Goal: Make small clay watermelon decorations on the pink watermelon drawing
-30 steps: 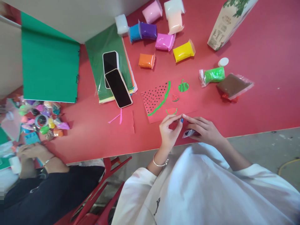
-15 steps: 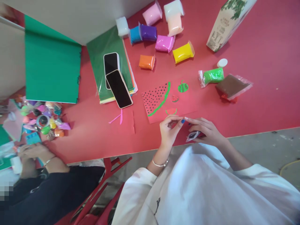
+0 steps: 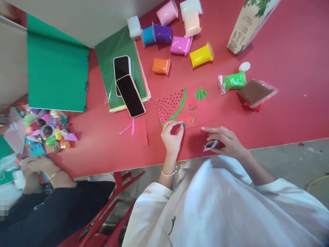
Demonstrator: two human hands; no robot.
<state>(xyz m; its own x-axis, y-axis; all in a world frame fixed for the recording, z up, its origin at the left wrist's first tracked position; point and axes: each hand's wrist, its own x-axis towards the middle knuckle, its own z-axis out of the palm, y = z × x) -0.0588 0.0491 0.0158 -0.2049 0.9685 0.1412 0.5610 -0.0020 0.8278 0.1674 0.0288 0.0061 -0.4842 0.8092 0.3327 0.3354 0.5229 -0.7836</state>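
My left hand rests on the red table with thumb and forefinger pinched together at the near edge of a red card; whatever it pinches is too small to see. The card bears a large dotted watermelon slice with a green rim, a small clay slice just beyond my fingertips, a tiny slice and a green striped melon. My right hand lies to the right, fingers curled around a small clear packet with dark clay inside.
Bagged clay blocks in many colours lie at the back, green and brown bags at right, beside a tall carton. Two phones rest on stacked coloured paper. A seated person's hands work at far left among small clay bags.
My left hand has left my right hand and moved left and forward to the small clay slice on the card. My right hand stayed with the packet.
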